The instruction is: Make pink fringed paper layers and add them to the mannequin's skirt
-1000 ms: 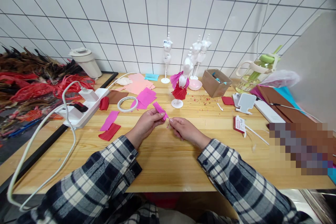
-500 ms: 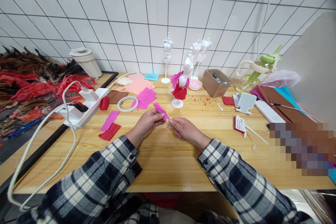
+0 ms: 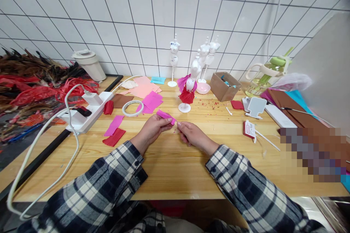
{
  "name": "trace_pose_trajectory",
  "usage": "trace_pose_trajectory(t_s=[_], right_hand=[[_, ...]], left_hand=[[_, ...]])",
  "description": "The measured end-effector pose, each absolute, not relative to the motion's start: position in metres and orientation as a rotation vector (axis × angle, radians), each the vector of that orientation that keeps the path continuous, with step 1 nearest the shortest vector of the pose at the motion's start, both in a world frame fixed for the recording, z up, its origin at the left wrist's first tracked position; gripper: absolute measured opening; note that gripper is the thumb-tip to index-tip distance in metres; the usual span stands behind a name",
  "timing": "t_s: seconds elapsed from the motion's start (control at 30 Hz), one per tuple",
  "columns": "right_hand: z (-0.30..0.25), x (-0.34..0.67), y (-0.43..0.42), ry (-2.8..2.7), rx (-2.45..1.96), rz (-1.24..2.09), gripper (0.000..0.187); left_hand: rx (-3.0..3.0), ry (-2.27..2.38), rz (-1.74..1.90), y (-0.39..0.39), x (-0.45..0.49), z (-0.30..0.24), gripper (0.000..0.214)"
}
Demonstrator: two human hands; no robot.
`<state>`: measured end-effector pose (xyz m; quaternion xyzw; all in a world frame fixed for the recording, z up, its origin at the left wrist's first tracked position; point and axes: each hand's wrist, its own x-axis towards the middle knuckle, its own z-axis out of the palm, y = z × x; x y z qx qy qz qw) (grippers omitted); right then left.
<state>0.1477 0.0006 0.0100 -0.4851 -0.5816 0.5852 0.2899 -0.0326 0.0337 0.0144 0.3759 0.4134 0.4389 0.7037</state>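
Note:
My left hand [image 3: 153,130] pinches a folded strip of magenta crepe paper [image 3: 165,115] over the middle of the table. Close to the strip's right end, my right hand [image 3: 193,133] is closed in a pinch. Something thin shows at its fingertips, too small to name. Just beyond my hands stands a small white dress form [image 3: 195,68] wearing magenta and red frilled paper. To the left lie a magenta piece [image 3: 114,125] and a red crepe paper piece [image 3: 114,137]. A roll of white tape [image 3: 132,109] rests partly on magenta sheets [image 3: 152,102].
More white dress forms [image 3: 174,56] stand by the tiled wall, near a pink bowl [image 3: 203,88] and a cardboard box [image 3: 225,86]. A power strip [image 3: 90,116] with cables is at left. A phone stand [image 3: 257,107] and a drink bottle [image 3: 266,76] are at right.
The magenta strip has tilted flatter, its far end swinging left and down. My right fingertips have shifted slightly right, a little away from the strip.

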Motion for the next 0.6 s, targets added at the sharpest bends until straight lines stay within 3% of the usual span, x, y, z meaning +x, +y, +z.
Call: trace_pose_trajectory(t_s=[0.6], right_hand=[[0.007, 0.1485, 0.0019, -1.551, -1.229, 1.554, 0.043]], left_hand=[[0.837, 0.924, 0.969, 0.0335, -0.0324, 0.0144, 0.03]])
